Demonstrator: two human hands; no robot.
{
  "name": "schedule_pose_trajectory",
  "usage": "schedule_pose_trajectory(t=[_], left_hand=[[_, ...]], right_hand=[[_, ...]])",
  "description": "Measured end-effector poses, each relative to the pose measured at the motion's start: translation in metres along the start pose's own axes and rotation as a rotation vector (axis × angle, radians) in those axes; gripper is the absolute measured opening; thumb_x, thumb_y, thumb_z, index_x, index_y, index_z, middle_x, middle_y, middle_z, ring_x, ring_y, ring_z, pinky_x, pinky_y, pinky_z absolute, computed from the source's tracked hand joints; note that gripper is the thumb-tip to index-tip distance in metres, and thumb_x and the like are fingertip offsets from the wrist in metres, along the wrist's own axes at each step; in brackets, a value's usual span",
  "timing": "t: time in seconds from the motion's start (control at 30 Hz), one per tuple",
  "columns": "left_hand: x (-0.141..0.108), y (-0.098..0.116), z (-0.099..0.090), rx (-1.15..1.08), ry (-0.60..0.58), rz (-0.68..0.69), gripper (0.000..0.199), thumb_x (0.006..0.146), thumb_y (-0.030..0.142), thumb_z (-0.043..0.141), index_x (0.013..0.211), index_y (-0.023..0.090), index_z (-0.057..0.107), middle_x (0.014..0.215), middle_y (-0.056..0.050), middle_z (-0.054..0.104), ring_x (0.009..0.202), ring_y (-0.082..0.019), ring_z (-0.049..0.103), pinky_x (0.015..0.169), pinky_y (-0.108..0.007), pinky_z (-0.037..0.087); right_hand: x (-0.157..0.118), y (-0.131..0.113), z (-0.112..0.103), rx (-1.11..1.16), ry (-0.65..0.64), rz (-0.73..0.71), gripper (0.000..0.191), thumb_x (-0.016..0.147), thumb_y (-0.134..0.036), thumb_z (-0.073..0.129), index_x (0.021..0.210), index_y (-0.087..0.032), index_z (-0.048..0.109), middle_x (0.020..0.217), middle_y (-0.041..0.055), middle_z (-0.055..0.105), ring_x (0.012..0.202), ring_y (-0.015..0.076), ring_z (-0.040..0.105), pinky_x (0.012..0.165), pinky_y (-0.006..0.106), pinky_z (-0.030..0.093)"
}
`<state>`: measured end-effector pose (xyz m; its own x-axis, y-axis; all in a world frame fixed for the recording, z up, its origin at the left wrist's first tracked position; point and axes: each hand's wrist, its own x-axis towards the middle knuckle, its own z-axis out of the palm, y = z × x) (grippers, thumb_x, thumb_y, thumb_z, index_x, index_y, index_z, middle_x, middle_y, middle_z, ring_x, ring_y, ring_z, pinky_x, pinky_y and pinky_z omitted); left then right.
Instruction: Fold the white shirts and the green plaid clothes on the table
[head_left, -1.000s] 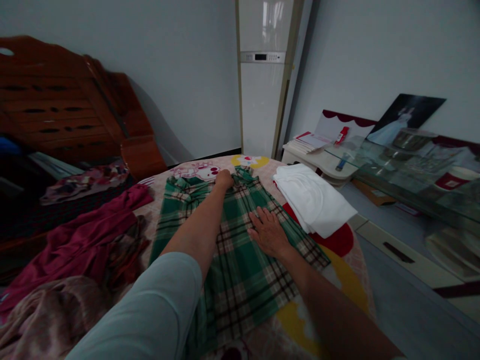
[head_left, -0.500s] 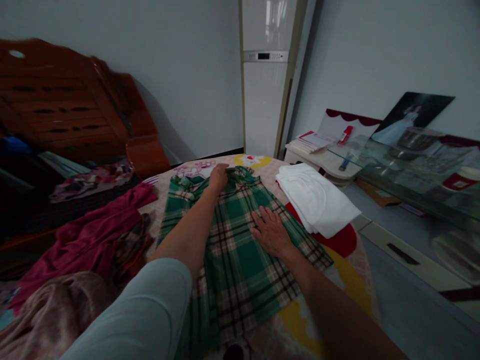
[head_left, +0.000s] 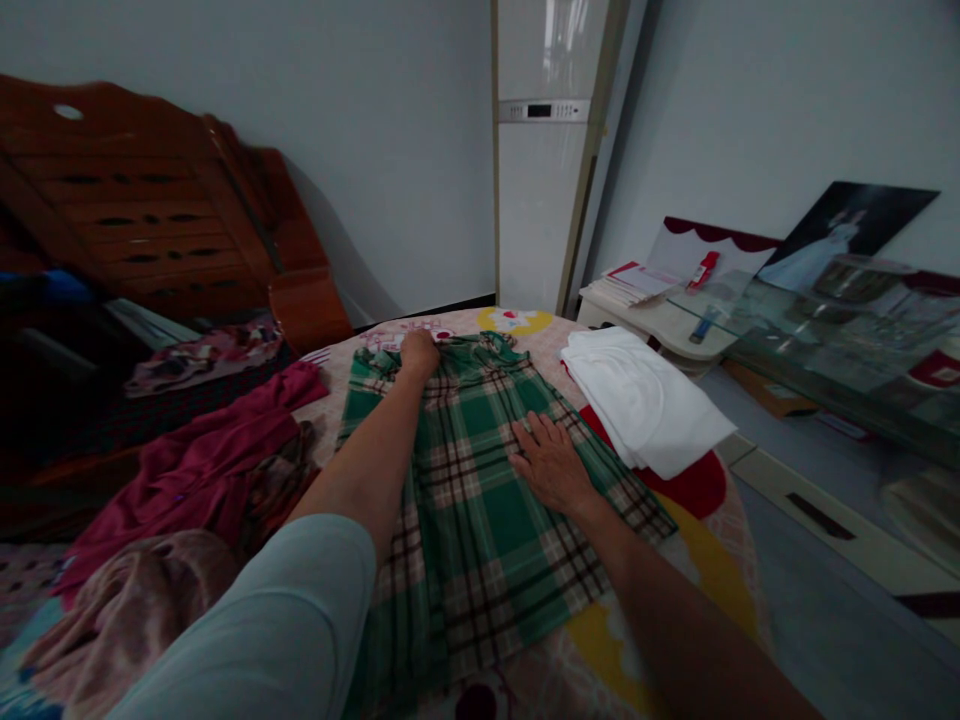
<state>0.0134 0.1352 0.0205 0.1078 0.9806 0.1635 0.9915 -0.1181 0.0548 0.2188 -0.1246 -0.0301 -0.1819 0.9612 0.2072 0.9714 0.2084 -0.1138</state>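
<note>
A green plaid garment (head_left: 480,500) with white and dark stripes lies spread on a round table with a patterned cloth (head_left: 517,690). Its far edge is ruffled and bunched. My left hand (head_left: 420,355) reaches to that far edge, fingers curled closed on the fabric; the fingertips are partly hidden. Flat on the right half of the garment rests my right hand (head_left: 551,462), its fingers spread. To the right of it, a folded white garment (head_left: 649,400) lies on the table.
Left of the table, a magenta cloth (head_left: 187,460) and a pinkish-brown cloth (head_left: 142,600) are heaped by a carved wooden bench (head_left: 142,220). At right stands a cabinet with a glass shelf (head_left: 810,370). A tall white air conditioner (head_left: 540,210) fills the corner.
My left hand has moved left along the garment's far edge, its fingers still curled. My right hand remains flat in the same place on the cloth. The view has turned slightly left.
</note>
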Motion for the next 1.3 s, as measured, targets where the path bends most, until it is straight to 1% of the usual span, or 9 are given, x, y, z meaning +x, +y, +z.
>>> schedule_pose_trajectory(t=[0.17,0.33,0.5,0.67,0.83,0.93,1.03,1.17,1.3], left_hand=[[-0.001,-0.004,0.001,-0.065,-0.009,-0.024,0.037,0.082,0.013,0.046,0.112,0.006,0.066,0.117,-0.019,0.066,0.110,-0.028,0.060,0.094,-0.035,0.045],[-0.006,-0.012,-0.003,-0.061,0.102,-0.006,0.037,0.082,0.018,0.050,0.114,0.007,0.064,0.116,-0.017,0.066,0.111,-0.027,0.059,0.096,-0.034,0.045],[-0.014,-0.013,-0.005,0.076,-0.011,0.000,0.038,0.085,0.025,0.051,0.113,0.002,0.065,0.112,-0.024,0.066,0.109,-0.033,0.061,0.090,-0.036,0.047],[-0.027,-0.013,0.003,0.052,0.053,0.092,0.037,0.089,0.023,0.044,0.118,0.016,0.066,0.114,-0.017,0.068,0.108,-0.032,0.062,0.087,-0.038,0.048],[-0.035,-0.017,0.007,-0.032,0.135,0.103,0.038,0.089,0.026,0.047,0.123,0.019,0.062,0.119,-0.013,0.065,0.107,-0.029,0.062,0.085,-0.037,0.049],[-0.036,-0.015,0.005,0.012,0.072,0.111,0.033,0.088,0.025,0.046,0.112,0.018,0.069,0.121,-0.014,0.063,0.106,-0.030,0.062,0.085,-0.038,0.049],[-0.034,-0.010,0.003,0.063,0.022,0.115,0.035,0.088,0.021,0.044,0.111,0.015,0.070,0.120,-0.017,0.062,0.106,-0.031,0.062,0.086,-0.039,0.049],[-0.027,-0.006,0.007,0.100,0.013,0.098,0.038,0.089,0.016,0.039,0.115,0.008,0.066,0.116,-0.022,0.062,0.109,-0.032,0.061,0.088,-0.039,0.049],[-0.019,-0.009,0.007,0.058,0.031,0.047,0.038,0.086,0.015,0.043,0.117,0.006,0.064,0.118,-0.024,0.061,0.110,-0.033,0.060,0.090,-0.040,0.048]], right_hand=[[0.000,0.000,0.000,-0.005,0.006,-0.004,0.056,0.100,-0.046,0.037,0.148,-0.018,0.042,0.155,0.0172,0.037,0.142,0.0342,0.032,0.114,0.052,0.024],[0.000,0.000,0.002,-0.004,-0.004,0.001,0.057,0.099,-0.047,0.037,0.148,-0.018,0.041,0.155,0.0176,0.035,0.143,0.0343,0.031,0.114,0.052,0.024],[0.001,0.000,0.003,-0.006,-0.002,0.006,0.057,0.099,-0.047,0.038,0.149,-0.020,0.041,0.156,0.0176,0.034,0.143,0.0341,0.031,0.114,0.052,0.024],[0.001,-0.001,0.001,-0.007,-0.009,0.008,0.057,0.099,-0.047,0.038,0.149,-0.019,0.041,0.156,0.0178,0.035,0.142,0.0348,0.032,0.114,0.052,0.024],[0.000,-0.001,-0.001,-0.005,-0.015,0.008,0.057,0.100,-0.047,0.037,0.149,-0.019,0.041,0.156,0.0177,0.034,0.142,0.0346,0.031,0.114,0.052,0.024],[0.000,-0.001,-0.001,0.000,-0.011,0.002,0.057,0.100,-0.047,0.036,0.149,-0.019,0.041,0.156,0.0178,0.034,0.143,0.0343,0.031,0.114,0.052,0.024],[0.000,0.000,0.001,-0.002,-0.002,-0.003,0.057,0.100,-0.047,0.036,0.148,-0.018,0.041,0.156,0.0180,0.034,0.143,0.0341,0.031,0.114,0.052,0.024],[0.000,0.001,0.002,-0.009,0.002,0.000,0.056,0.100,-0.047,0.037,0.148,-0.019,0.042,0.155,0.0182,0.035,0.142,0.0343,0.032,0.114,0.053,0.025],[0.000,0.000,0.001,-0.004,0.000,-0.004,0.057,0.099,-0.047,0.037,0.148,-0.018,0.042,0.155,0.0182,0.035,0.142,0.0343,0.032,0.114,0.053,0.025]])
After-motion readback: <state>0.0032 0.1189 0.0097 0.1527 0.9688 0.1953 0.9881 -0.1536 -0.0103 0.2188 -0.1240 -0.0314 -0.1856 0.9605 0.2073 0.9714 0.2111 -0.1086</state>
